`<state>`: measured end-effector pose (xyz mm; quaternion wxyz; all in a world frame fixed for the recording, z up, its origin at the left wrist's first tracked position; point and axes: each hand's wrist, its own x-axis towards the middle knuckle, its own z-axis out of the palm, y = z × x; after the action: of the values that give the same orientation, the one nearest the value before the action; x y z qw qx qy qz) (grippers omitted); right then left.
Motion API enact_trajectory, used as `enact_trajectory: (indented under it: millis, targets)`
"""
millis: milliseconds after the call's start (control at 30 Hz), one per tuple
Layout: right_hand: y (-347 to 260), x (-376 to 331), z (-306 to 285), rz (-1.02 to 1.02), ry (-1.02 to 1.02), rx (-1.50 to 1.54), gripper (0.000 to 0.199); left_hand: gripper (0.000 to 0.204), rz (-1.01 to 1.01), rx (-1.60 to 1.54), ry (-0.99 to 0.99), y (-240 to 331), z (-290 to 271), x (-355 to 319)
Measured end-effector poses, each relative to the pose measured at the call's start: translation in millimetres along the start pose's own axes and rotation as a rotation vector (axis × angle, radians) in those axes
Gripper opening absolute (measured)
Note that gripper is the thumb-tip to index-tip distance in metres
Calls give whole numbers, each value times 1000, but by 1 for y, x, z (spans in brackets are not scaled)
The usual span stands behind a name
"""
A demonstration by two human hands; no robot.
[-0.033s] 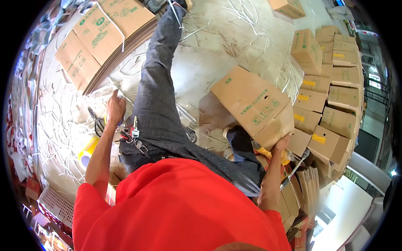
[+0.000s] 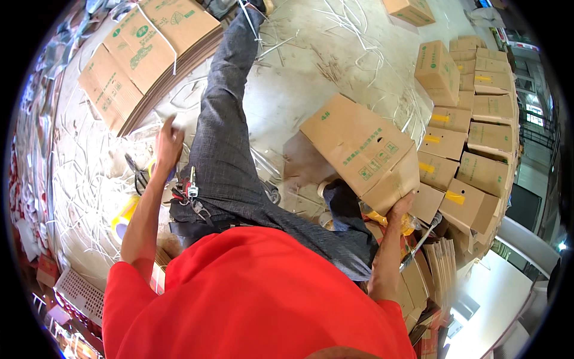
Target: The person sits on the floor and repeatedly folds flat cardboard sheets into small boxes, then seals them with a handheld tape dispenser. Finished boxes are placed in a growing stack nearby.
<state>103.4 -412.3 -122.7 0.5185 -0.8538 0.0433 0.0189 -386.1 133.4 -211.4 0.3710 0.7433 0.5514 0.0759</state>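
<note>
My right hand point(image 2: 400, 206) grips the lower right corner of a brown cardboard carton point(image 2: 359, 149) with green printing. The carton sits tilted, right of my outstretched leg, and its inside is hidden. My left hand point(image 2: 170, 145) hovers beside my thigh, a little blurred, with its fingers loosely apart and nothing visible in them. Below it on the left lie black-handled scissors point(image 2: 139, 175) and a yellow roll of tape point(image 2: 124, 219). A tied stack of flat cartons point(image 2: 146, 48) lies just beyond my left hand.
Several closed cartons point(image 2: 466, 140), some with yellow tape, form a stacked wall at the right. A single carton point(image 2: 409, 11) stands at the far right. White strapping scraps point(image 2: 81, 191) litter the floor on the left. A perforated crate point(image 2: 81, 295) is at lower left.
My left hand has shifted slightly away from me and to the right, and its fingers have changed pose. My right hand and the carton have stayed nearly still.
</note>
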Motion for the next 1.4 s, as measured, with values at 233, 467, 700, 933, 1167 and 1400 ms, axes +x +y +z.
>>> enact_trajectory:
  millis: [233, 467, 700, 933, 1167, 1400]
  targets:
    - [9, 6, -7, -48, -85, 13, 57, 69, 648, -241, -201, 204, 161, 37]
    - [40, 26, -39, 24, -19, -22, 57, 61, 66, -748, -1100, 240, 214, 4]
    - [13, 41, -49, 17, -379, -325, 54, 39, 185, -862, -1094, 343, 49, -33]
    - [-68, 40, -46, -190, 81, -273, 61, 46, 626, -381, -1014, 447, 33, -24]
    - [-54, 54, -15, -246, 167, -240, 61, 66, 466, -1622, -971, 684, 1, 124]
    - [-47, 40, -30, -235, -103, -391, 53, 90, 989, -670, -472, 545, 41, 74]
